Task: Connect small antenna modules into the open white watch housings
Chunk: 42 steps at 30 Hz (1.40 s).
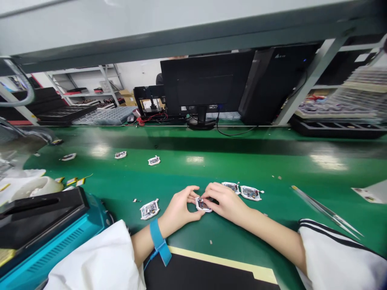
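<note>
Between my two hands lies a small white watch-like case [203,204] with a circuit board inside, resting on the green mat. My left hand [181,205] curves round its left side, thumb and fingers gripping the edge; a blue strap circles that wrist. My right hand [225,199] reaches over from the right, its fingertips pinched together on the case's upper part. What the right fingertips hold there, if anything, is hidden. Just behind the right hand sit two similar cases, one partly covered [231,187] and one farther right [250,193]. Another case [149,210] lies left of my left wrist.
Tweezers [328,211] lie at the right. Several more cases, one of them here [154,160], are spread along the back left. A teal machine [75,237] stands at the left front, a black pad [208,274] in front of me. A monitor [208,84] stands behind.
</note>
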{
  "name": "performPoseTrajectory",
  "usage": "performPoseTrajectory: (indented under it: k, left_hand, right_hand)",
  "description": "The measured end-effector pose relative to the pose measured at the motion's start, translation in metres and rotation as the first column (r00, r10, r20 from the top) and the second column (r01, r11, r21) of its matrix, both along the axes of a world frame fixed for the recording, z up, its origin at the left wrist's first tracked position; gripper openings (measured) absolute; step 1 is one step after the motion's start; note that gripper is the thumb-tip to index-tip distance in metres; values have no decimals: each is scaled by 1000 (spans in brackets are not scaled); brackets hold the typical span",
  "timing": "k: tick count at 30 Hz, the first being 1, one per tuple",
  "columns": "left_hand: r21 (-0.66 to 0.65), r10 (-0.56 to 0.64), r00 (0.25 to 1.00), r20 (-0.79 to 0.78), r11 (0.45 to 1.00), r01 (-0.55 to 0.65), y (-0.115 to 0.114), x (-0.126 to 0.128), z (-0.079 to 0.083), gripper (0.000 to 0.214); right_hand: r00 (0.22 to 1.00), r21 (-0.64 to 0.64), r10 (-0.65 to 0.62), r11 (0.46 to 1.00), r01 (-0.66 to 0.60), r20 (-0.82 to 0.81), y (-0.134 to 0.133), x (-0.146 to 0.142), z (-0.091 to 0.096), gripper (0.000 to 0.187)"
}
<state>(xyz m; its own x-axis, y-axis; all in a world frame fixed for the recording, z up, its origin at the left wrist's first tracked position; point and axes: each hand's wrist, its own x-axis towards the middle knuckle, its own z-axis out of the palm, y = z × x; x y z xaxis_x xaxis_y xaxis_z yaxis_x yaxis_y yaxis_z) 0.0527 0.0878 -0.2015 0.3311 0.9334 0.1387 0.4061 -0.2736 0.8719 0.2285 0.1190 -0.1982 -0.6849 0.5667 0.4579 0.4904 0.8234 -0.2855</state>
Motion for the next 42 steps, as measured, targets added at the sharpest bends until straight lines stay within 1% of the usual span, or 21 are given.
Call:
performPoseTrajectory:
  k: [5, 10, 14, 18, 19, 20, 22, 23, 24, 25, 26, 27, 28, 29, 31, 33, 35, 37, 39, 41, 42]
  left_hand:
    - [16, -40, 998, 46, 999, 39, 0, -1, -3, 53]
    - [26, -45, 995, 93, 999, 43, 0, -1, -5, 53]
    - [28, -36, 994, 101, 999, 34, 0, 0, -5, 54]
    - [34, -29, 994, 101, 999, 25, 2, 0, -6, 51]
    - [34, -27, 994, 104, 999, 24, 2, 0, -7, 50]
    - [34, -27, 994, 107, 999, 23, 1, 0, -8, 50]
    - [36, -22, 994, 110, 999, 18, 1, 0, -10, 54]
    - [39, -20, 994, 108, 999, 16, 0, 0, -11, 57]
    - [42, -17, 995, 102, 999, 13, 0, 1, -12, 60]
    - [47, -15, 996, 92, 999, 11, 1, 1, -12, 64]
    - [55, -14, 997, 78, 998, 10, 1, 1, -13, 67]
    - [65, -15, 998, 60, 998, 11, 1, 0, -13, 69]
    - [79, -19, 999, 38, 997, 16, 2, 0, -13, 69]
    - [94, -25, 1000, 14, 995, 24, 2, 0, -12, 67]
    - [124, -41, 999, -36, 991, 45, 0, -1, -10, 57]
    - [162, -69, 993, -95, 983, 83, -3, -1, -9, 46]
    - [212, -114, 979, -170, 966, 149, -5, -1, -9, 41]
    - [262, -146, 958, -248, 942, 212, -6, 0, -11, 41]
    - [302, -148, 941, -305, 922, 243, -5, 0, -13, 42]
    - [329, -128, 925, -359, 910, 253, -2, -1, -14, 43]
    - [332, -113, 912, -393, 908, 255, -1, -1, -13, 43]
  right_hand:
    - [998, 32, 20, 999, -22, 58, 3, -5, 1, 6]
    - [984, 95, 36, 994, -54, 175, 2, -8, 9, 5]
    - [952, 173, 108, 972, -162, 286, 3, -14, 17, 13]
    - [894, 214, 214, 924, -315, 392, 6, -16, 24, 21]
    - [876, 210, 240, 913, -350, 417, 8, -15, 28, 21]
    - [855, 179, 272, 907, -381, 441, 11, -13, 32, 22]
    - [817, 39, 345, 913, -407, 462, 23, -11, 45, 22]
    - [819, -50, 353, 927, -372, 453, 31, -13, 53, 19]
    - [838, -127, 327, 945, -303, 438, 40, -18, 62, 16]
    - [866, -174, 270, 961, -215, 421, 51, -27, 69, 13]
    - [895, -184, 186, 976, -120, 406, 61, -40, 76, 13]
    - [912, -166, 110, 985, -47, 395, 71, -57, 80, 17]
    - [918, -143, 73, 989, -18, 390, 81, -77, 82, 22]
    - [917, -132, 67, 991, -16, 392, 90, -100, 81, 28]
    - [907, -119, 68, 993, -20, 416, 105, -145, 73, 36]
    - [900, -103, 51, 995, -6, 434, 116, -183, 60, 33]
    - [891, -95, 22, 995, 23, 454, 122, -209, 49, 32]
    - [871, -98, 3, 994, 52, 491, 125, -223, 40, 30]
    - [844, -97, -5, 993, 68, 536, 127, -225, 37, 27]
    - [824, -79, -11, 995, 68, 566, 127, -219, 40, 26]
    - [819, -64, -14, 996, 62, 574, 126, -212, 45, 26]
